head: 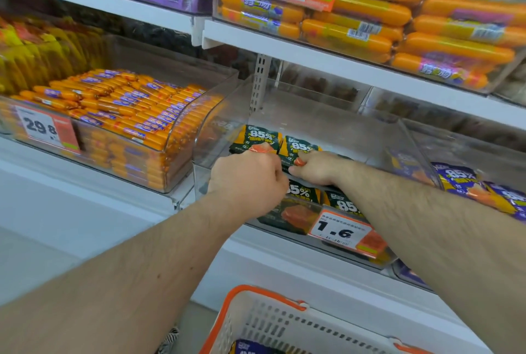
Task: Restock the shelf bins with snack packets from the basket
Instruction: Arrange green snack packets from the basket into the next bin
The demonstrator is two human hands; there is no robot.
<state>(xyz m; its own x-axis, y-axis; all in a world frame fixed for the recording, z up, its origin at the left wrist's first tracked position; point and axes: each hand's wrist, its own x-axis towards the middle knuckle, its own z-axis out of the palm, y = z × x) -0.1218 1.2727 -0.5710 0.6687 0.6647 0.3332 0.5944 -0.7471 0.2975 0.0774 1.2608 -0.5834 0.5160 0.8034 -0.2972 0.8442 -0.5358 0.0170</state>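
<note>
On the left sits a clear plastic bin of orange sausage sticks. In the middle clear bin, the left hand grips a dark green snack packet — the right hand pinches another just beside it. Near, low down, stands the white basket with orange rim.

Green snack packets visible: four, two just beyond the knuckles and two below the wrists. Price tags: three. Hands: two; basket: one, beneath the forearms.
</note>
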